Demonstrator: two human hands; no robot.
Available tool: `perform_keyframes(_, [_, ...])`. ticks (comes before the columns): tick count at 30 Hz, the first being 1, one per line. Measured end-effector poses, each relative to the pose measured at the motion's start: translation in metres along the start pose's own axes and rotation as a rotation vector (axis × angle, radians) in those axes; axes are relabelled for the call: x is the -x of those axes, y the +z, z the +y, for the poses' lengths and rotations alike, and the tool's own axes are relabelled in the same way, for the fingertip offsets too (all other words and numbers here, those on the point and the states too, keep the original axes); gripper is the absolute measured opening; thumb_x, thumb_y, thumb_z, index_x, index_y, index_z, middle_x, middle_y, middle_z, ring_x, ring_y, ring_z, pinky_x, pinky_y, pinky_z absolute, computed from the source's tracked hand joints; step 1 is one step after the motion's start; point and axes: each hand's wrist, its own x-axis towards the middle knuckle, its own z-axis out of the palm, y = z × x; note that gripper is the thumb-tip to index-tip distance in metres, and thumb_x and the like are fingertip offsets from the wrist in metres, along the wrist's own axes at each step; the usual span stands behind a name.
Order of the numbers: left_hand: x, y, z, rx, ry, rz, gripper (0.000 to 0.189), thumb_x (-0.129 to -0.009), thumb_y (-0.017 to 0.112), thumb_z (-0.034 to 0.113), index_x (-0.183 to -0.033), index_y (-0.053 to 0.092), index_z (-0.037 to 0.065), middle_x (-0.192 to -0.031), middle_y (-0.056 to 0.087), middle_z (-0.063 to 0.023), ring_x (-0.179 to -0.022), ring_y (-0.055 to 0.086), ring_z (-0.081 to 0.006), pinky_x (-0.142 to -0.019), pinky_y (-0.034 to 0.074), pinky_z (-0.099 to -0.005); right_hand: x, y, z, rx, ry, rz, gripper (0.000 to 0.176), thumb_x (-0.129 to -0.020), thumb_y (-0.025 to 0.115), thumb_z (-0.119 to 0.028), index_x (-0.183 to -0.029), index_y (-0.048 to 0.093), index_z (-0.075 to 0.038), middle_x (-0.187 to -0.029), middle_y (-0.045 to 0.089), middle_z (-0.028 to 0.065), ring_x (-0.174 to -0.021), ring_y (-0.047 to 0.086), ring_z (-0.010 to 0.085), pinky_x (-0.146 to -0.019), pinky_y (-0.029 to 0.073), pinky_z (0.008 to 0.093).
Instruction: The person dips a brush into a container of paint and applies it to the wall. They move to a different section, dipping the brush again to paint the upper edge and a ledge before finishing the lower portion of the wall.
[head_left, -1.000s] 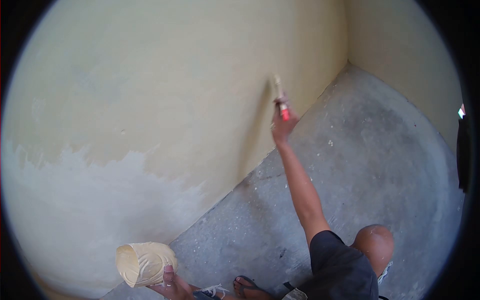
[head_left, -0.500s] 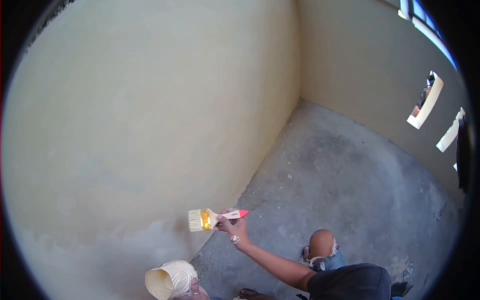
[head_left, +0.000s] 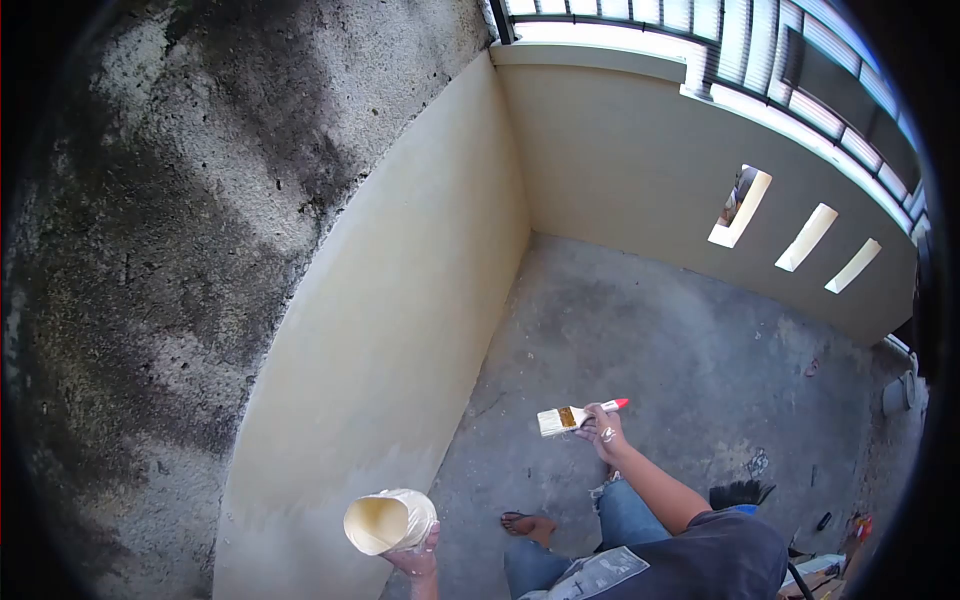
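Observation:
In the head view, my right hand (head_left: 603,428) grips a flat paintbrush by its pale, red-tipped handle. The paintbrush (head_left: 556,420) has cream bristles and a gold-brown ferrule, and it points left above the concrete floor, apart from the wall. Lower down, my left hand (head_left: 418,562) is wrapped round a paint-coated cream container (head_left: 392,520). Its mouth tilts up and leftward, showing a cream inside. Beside it stands a low wall (head_left: 400,350), painted cream higher up and patchy grey-white near its lower part.
Rough, stained concrete (head_left: 180,250) lies beyond the wall's top edge. A far wall (head_left: 620,150) has three slanted slots and a metal railing (head_left: 640,22) above. On the grey floor (head_left: 620,310), a bucket (head_left: 898,394) and a dark-bristled broom head (head_left: 740,494) are at the right.
The view has shifted, bringing the wall's top, the railing and more floor into sight. My right hand has carried the paintbrush away from the wall to over the floor. The container shows more fully.

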Motion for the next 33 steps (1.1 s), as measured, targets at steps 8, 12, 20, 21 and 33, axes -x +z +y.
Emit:
perform_keyframes(8, [0.04,0.1,0.17,0.099,-0.13,-0.028,0.1,-0.062,0.093,0.028,-0.137,0.032,0.0,-0.128,0.053,-0.0131,-0.114,0.057,-0.0248,-0.096,0.05,-0.0399,0.077,-0.105,-0.104,-0.139,0.013,0.073,0.027,-0.089,0.061,-0.025,-0.106,0.053,-0.006,-0.098,0.06,0.0107,-0.085,0.062,0.0203,-0.072,0.055,0.0315])
perform_keyframes(12, [0.091,0.185,0.21,0.077,-0.228,-0.056,0.112,-0.063,0.091,0.033,-0.142,0.018,0.003,-0.134,0.043,-0.0157,-0.121,0.051,-0.0286,-0.102,0.044,-0.0436,0.085,-0.195,-0.175,-0.16,-0.014,0.131,0.026,-0.089,0.062,-0.025,-0.104,0.053,-0.005,-0.096,0.061,0.0102,-0.084,0.062,0.0193,-0.071,0.054,0.0281])
perform_keyframes(20, [0.134,0.336,0.28,0.191,-0.255,-0.307,0.079,-0.063,0.092,0.028,-0.122,0.049,-0.001,-0.111,0.065,-0.0106,-0.101,0.065,-0.0223,-0.091,0.052,-0.0357,0.059,-0.376,-0.344,-0.412,-0.346,0.455,0.024,-0.089,0.06,-0.028,-0.098,0.057,-0.005,-0.094,0.065,0.0071,-0.084,0.064,0.0156,-0.071,0.053,0.0231])
perform_keyframes(21, [0.136,0.351,0.283,0.258,-0.298,-0.399,0.082,-0.063,0.092,0.029,-0.124,0.046,-0.001,-0.112,0.064,-0.0111,-0.102,0.064,-0.0225,-0.091,0.052,-0.0358,0.05,-0.391,-0.363,-0.397,-0.343,0.448,0.024,-0.089,0.06,-0.028,-0.098,0.057,-0.005,-0.094,0.065,0.0071,-0.084,0.064,0.0156,-0.071,0.053,0.0231])
perform_keyframes(33, [0.063,0.576,0.323,0.537,-0.052,-0.436,0.095,-0.059,0.094,0.027,-0.134,0.04,0.004,-0.127,0.052,-0.0114,-0.119,0.054,-0.0225,-0.102,0.044,-0.037,-0.032,-0.41,-0.514,-0.293,-0.35,0.371,0.022,-0.092,0.056,-0.026,-0.098,0.059,-0.006,-0.093,0.065,0.0078,-0.077,0.062,0.016,-0.069,0.054,0.0241])
